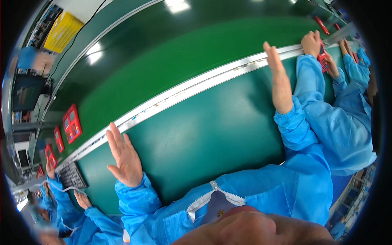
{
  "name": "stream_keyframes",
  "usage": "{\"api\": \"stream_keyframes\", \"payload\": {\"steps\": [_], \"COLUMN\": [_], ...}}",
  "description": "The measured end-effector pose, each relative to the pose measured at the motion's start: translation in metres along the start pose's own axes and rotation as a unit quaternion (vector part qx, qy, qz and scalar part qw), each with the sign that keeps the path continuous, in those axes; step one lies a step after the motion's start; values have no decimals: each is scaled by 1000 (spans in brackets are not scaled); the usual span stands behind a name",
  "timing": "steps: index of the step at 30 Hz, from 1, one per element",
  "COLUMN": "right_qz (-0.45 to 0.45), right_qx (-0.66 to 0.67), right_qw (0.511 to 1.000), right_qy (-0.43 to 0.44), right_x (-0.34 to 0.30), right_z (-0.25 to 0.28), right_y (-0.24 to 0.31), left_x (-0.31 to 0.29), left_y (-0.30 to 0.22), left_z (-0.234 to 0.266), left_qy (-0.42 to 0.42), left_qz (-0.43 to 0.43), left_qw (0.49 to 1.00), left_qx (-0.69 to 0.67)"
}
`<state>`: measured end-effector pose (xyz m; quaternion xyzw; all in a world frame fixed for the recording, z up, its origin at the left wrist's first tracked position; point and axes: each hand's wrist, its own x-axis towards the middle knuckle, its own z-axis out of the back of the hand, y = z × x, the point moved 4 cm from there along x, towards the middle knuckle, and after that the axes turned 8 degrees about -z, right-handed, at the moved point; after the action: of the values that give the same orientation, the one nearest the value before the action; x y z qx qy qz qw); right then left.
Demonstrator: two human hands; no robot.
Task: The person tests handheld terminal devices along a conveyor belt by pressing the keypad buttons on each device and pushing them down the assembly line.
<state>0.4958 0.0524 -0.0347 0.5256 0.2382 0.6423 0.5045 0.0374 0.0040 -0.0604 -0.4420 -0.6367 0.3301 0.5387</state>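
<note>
My left hand [125, 160] is raised over the green tabletop [196, 126] near the pale metal rail, its fingers stretched and apart. It holds nothing. On the right, my right hand [280, 83] is held up edge-on with straight fingers, nothing visible in it. Its fingertips reach the line of the rail [185, 90]. Beyond the rail runs a green conveyor belt [175, 61]. Nearest my left hand on that belt lies a red handheld device [72, 123] with a screen and keypad, and another red device [59, 139] lies beside it.
At left, a co-worker's hand touches a red device [50, 155] near a black keypad-like tray [73, 175] and a pale cable. A co-worker close on my right holds a red device [323, 62]. Another red piece [321, 25] lies farther right. A yellow crate [63, 32] stands across the belt.
</note>
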Motion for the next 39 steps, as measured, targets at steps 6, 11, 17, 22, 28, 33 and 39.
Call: {"api": "stream_keyframes", "payload": {"steps": [6, 11, 17, 22, 28, 33, 39], "right_qz": [-182, -225, -206, -257, -241, -264, -112], "right_qx": [144, 203, 252, 298, 178, -208, -283], "right_qw": [971, 932, 886, 885, 880, 928, 952], "right_qy": [-56, -198, -331, -248, -368, -159, -42], "right_x": [4, 28, 47, 42, 50, 65, 82], "right_z": [-7, 18, 38, 44, 40, 10, -78], "right_y": [-31, -64, -91, -91, -91, -83, -7], "left_x": [-9, -4, -2, -9, -18, -6, 84], "left_y": [-8, -9, -11, -13, -20, -7, 36], "left_z": [2, -1, -4, -6, -11, -20, -83], "left_qy": [-29, 30, 60, 68, 32, -1, 94], "left_qz": [16, 40, 72, 109, 123, 114, -76], "left_qw": [999, 995, 989, 987, 984, 979, 915], "left_qx": [40, 81, 118, 98, 122, 169, 386]}}
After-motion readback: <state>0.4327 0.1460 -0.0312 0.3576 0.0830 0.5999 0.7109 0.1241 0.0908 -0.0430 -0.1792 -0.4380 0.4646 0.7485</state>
